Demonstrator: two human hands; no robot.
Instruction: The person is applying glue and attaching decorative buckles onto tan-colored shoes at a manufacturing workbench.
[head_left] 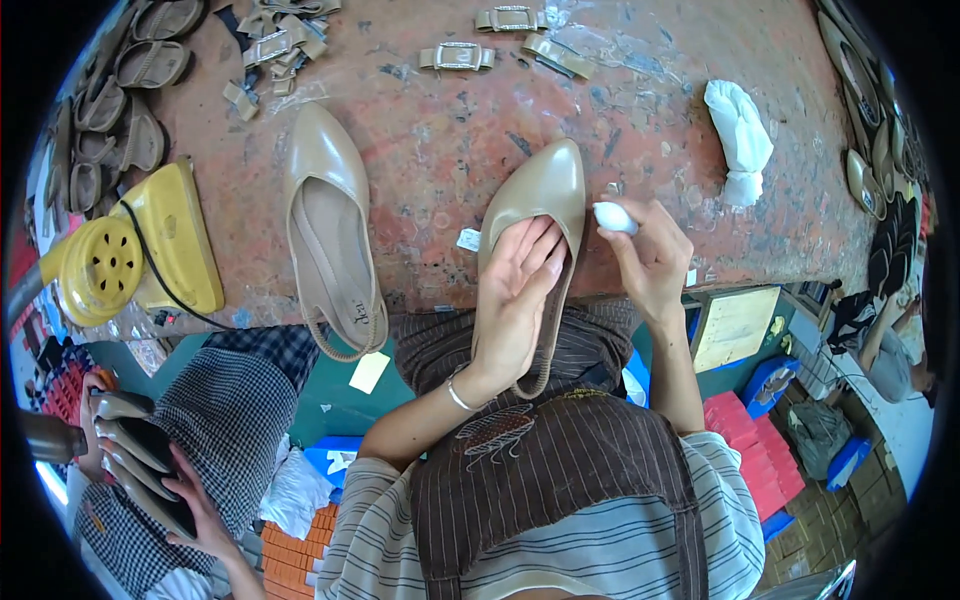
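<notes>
At the frame's centre, the left hand [512,305], fingers extended, reaches inside a pointed beige slingback [546,180] on the desk [650,130], probably light, stiff-toed and slippery, best steadied from within; its upper is glossy, its heel strap gathered. Just right, a rounded white wad [614,218] is pinched in the right hand [655,252].

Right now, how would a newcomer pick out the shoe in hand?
Start at the reddish workbench. Near its front edge, take the right-hand beige slingback of two. The left hand reaches into it; the other slingback lies untouched.
</notes>
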